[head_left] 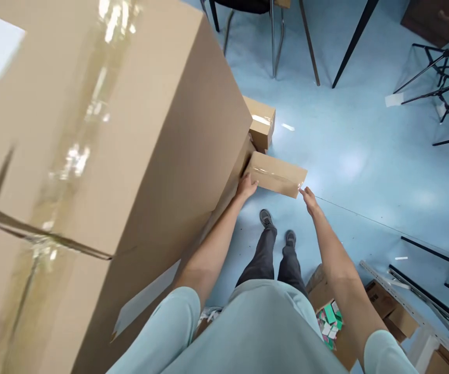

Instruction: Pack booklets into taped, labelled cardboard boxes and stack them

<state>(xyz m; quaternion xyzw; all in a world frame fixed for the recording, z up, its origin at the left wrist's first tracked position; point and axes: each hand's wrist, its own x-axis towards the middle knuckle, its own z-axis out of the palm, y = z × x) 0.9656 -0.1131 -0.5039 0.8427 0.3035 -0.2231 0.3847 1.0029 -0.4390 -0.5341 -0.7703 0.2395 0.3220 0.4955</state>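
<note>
A taped cardboard box (277, 173) is held out in front of me, between both hands. My left hand (247, 187) grips its left end, the thumb lying along the near side. At the near right corner, the fingers of my right hand (308, 198) pinch the edge beside some clear tape. The undersides of the fingers are hidden. Just beyond the held box, a smaller cardboard box (261, 115) with a white label sits by the tall stack.
Large taped cartons (177, 161) rise close on my left. An open carton (345, 340) holding small green and white packets stands by my right side. Chair legs (274, 47) are ahead, black metal frames (448, 78) to the right, and a shelf rail (407, 296) lower right.
</note>
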